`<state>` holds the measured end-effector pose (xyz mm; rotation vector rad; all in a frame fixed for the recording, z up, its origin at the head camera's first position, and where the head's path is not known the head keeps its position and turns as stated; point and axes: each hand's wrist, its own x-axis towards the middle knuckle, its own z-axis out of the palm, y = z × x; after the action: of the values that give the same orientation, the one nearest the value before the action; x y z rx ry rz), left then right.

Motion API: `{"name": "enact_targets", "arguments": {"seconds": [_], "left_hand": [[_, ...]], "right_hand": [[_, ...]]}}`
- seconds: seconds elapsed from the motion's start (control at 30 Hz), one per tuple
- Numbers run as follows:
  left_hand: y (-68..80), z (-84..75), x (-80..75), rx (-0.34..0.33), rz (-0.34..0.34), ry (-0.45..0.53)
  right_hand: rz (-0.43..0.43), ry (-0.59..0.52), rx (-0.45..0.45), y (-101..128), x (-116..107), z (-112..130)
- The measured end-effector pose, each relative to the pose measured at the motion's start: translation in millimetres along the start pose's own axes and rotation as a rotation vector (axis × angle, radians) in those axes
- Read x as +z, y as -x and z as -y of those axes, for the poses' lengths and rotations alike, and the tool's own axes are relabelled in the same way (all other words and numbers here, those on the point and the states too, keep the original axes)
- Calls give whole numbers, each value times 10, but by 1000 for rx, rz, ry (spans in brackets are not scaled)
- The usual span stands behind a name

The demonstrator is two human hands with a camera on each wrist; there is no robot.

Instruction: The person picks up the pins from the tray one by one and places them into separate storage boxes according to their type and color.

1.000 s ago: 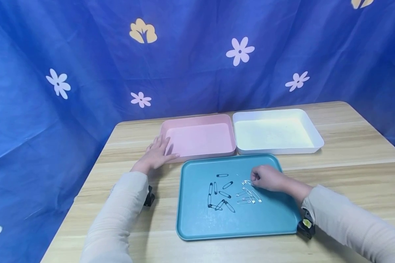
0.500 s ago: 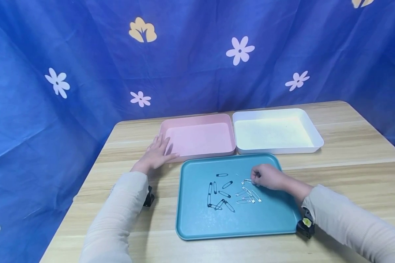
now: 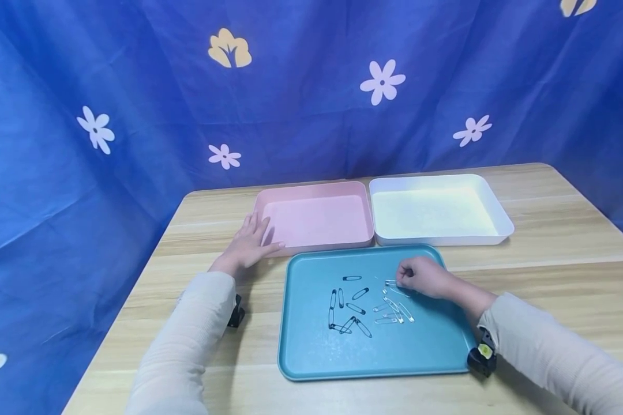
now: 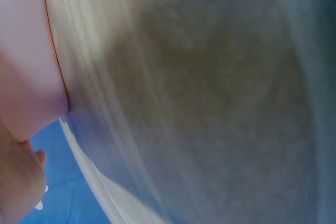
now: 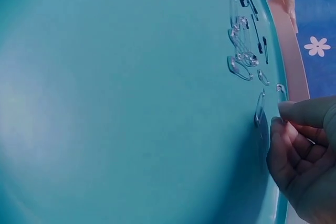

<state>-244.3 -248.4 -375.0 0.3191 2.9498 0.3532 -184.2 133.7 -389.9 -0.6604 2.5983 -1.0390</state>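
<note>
Pinched silver pin (image 3: 391, 283) partly hidden, left wrist view blurring tabletop (image 4: 199, 77), cropping pink tray (image 4: 29, 51)

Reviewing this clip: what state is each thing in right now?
Left hand: spread, at the pink box.
Right hand: pinching a silver pin.
Other silver pins: loose on the blue tray, some overlapping.
Dark pins: loose, some overlapping.
Blue tray: flat on the table.
Pink box: upright, open-topped.
White box: upright, open-topped.
Curtain: hanging, wrinkled.
</note>
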Motion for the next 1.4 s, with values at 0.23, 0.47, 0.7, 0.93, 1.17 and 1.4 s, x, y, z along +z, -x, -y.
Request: {"name": "enact_targets", "arguments": {"seconds": [0.23, 0.47, 0.7, 0.93, 1.17, 1.4], "left_hand": [[14, -30, -9, -2, -2, 3], [33, 0, 8, 7, -23, -13], [36, 2, 20, 3, -20, -26], [29, -36, 21, -13, -11, -40], [31, -31, 31, -13, -22, -49], [38, -30, 36, -8, -37, -57]], "right_hand": [[-12, -97, -7, -19, -20, 4], [-39, -142, -13, -117, -38, 44], [-95, -211, 30, -253, -92, 118], [-122, -301, 42, -372, -145, 166], [-148, -294, 63, -488, -173, 235], [-185, -338, 78, -623, -167, 317]]}}
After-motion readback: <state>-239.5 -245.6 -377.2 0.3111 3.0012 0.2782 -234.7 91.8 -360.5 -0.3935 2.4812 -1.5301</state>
